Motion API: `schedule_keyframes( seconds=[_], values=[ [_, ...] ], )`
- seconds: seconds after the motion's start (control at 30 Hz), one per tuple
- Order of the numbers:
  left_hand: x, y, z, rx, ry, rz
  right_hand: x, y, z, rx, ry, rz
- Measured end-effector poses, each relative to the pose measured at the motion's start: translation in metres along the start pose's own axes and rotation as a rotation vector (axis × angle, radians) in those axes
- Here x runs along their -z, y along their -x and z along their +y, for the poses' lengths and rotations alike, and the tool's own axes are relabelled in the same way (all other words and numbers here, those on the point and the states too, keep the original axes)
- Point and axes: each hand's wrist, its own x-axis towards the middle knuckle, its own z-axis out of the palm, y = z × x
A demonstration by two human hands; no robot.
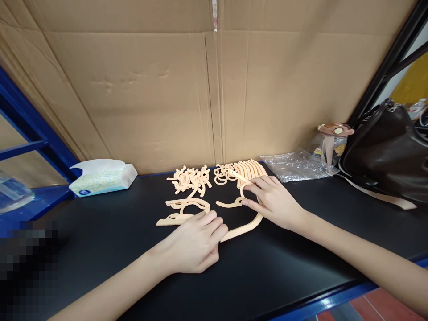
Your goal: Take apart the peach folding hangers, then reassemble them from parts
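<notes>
My left hand is closed, its fingers curled at the near end of a curved peach hanger arm. The arm's far end runs up beneath my right hand. There, my thumb and fingers pinch peach plastic hanger parts, among them a slim straight piece; a hook piece lies at the thumb tip. Part of the grip is hidden behind the fingers. Just beyond my left hand lie a folded hanger piece and another flat arm on the black tabletop.
At the back is a heap of small hooks, with rings and a row of curved arms beside it. A tissue pack stands left. Clear plastic, a bottle and a dark bag are right. Cardboard walls the back.
</notes>
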Motion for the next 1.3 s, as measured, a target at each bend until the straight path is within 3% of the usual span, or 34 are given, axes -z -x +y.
schedule_keyframes(
  seconds=[0.33, 0.63, 0.83, 1.07, 1.3],
  values=[
    [-0.005, 0.002, -0.003, 0.027, 0.03, 0.042, -0.005, 0.0, 0.004, -0.043, -0.017, -0.072],
    [-0.019, 0.006, -0.007, 0.126, -0.117, 0.068, -0.003, 0.0, 0.006, -0.057, 0.015, -0.135],
    [-0.02, 0.008, -0.009, 0.142, 0.045, 0.062, -0.004, 0.0, 0.007, -0.066, 0.01, -0.144],
    [-0.011, 0.005, -0.005, 0.072, 0.242, 0.135, -0.006, -0.001, 0.009, -0.082, -0.009, -0.151],
    [-0.012, 0.004, -0.002, 0.101, 0.303, 0.151, -0.006, -0.001, 0.008, -0.077, -0.029, -0.137]
  ],
)
